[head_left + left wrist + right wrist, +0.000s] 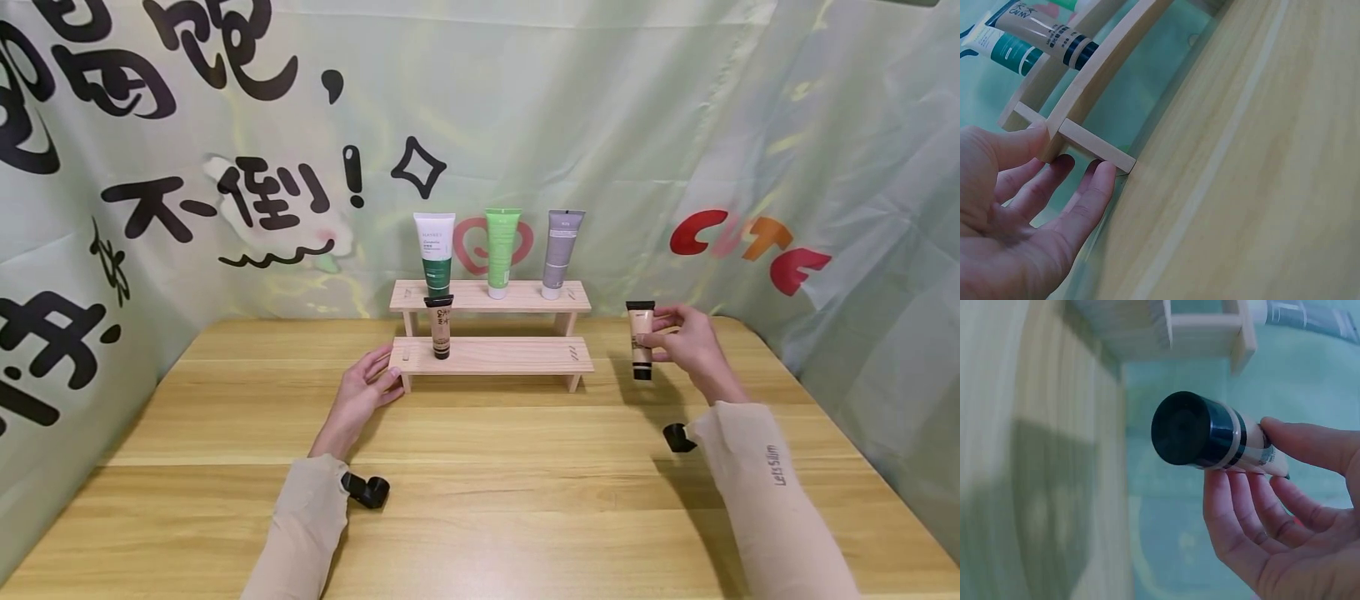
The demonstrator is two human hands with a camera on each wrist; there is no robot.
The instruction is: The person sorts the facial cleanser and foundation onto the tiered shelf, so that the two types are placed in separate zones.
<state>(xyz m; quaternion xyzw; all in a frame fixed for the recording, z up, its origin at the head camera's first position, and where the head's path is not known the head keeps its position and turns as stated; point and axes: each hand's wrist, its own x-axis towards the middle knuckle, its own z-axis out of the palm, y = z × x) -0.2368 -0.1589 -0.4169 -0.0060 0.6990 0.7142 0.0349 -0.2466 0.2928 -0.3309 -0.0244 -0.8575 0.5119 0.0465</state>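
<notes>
My right hand (696, 348) holds a small beige tube (641, 325) with a black cap in the air, to the right of a two-step wooden display rack (510, 355). In the right wrist view the tube's black cap (1182, 428) faces the camera, with the thumb on one side and the fingers on the other. My left hand (362, 395) grips the left end of the rack's lower step, thumb above and fingertips below in the left wrist view. On that step stands another beige tube (441, 327), cap down, toward the left.
Along the upper step stand a white-and-green tube (437, 250), a light green tube (502, 250) and a grey-purple tube (560, 250). The rack is at the back of a wooden table (495, 492). A printed cloth (585, 108) hangs behind and at both sides.
</notes>
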